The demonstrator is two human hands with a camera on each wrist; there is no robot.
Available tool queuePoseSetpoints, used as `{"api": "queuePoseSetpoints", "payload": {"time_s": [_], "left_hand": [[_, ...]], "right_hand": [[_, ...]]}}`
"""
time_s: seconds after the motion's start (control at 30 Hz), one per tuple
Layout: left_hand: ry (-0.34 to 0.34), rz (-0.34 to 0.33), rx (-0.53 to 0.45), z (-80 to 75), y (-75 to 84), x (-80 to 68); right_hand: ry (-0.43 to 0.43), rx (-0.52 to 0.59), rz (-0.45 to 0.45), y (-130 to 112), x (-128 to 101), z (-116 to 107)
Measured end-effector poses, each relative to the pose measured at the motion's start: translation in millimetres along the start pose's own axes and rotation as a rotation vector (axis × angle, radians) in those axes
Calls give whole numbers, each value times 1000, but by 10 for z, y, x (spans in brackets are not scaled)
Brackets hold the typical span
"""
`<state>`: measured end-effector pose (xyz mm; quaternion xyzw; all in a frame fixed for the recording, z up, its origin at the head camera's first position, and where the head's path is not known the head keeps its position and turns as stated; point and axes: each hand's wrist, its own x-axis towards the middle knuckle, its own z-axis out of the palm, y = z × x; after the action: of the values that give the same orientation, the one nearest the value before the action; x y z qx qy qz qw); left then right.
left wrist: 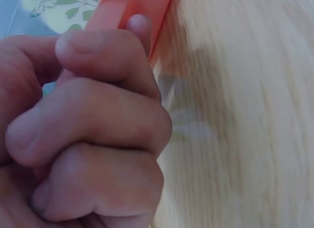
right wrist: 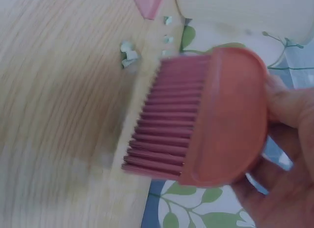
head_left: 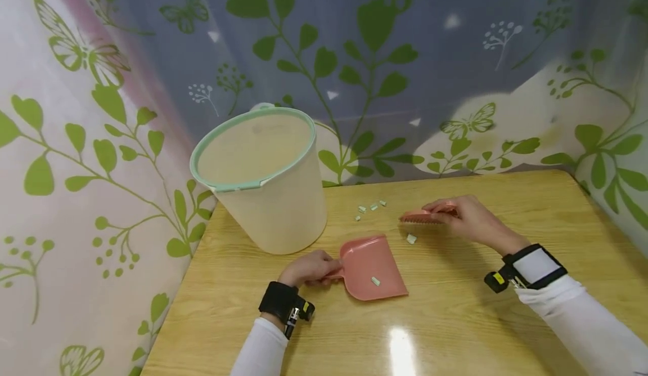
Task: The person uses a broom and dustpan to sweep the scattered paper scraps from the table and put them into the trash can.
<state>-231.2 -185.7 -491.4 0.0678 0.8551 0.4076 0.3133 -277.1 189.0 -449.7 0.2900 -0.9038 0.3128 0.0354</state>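
A pink dustpan (head_left: 367, 260) lies on the wooden table, its wide edge toward the right. My left hand (head_left: 313, 267) grips its handle; the left wrist view shows the fingers (left wrist: 93, 120) curled round it. One pale green scrap (head_left: 376, 281) is in the pan. My right hand (head_left: 468, 218) holds a small pink brush (head_left: 422, 216), whose bristles (right wrist: 167, 120) appear raised off the table. Just below the brush lies another pale scrap (head_left: 412, 239). Several smaller scraps (head_left: 373, 207) lie behind the dustpan, left of the brush.
A tall translucent bucket (head_left: 283, 213) with a mint green rim stands at the table's back left, close behind my left hand. Leaf-patterned curtain (head_left: 374, 72) hangs along the back and the left side. The wooden table (head_left: 455, 319) extends in front of both hands.
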Motion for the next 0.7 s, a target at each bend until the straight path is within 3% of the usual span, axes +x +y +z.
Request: {"api": "queuePoseSetpoints", "payload": {"time_s": [0.27, 0.37, 0.47, 0.7], "left_hand": [[-21, 14, -5, 8, 83, 67], [-18, 16, -24, 23, 81, 71], [-21, 14, -20, 28, 79, 67], [-37, 16, -19, 23, 112, 91]], "right_hand": [[115, -44, -23, -160, -110, 139], [190, -132, -33, -211, -86, 174], [187, -183, 0, -244, -65, 244], [140, -38, 22, -491, -126, 406]]}}
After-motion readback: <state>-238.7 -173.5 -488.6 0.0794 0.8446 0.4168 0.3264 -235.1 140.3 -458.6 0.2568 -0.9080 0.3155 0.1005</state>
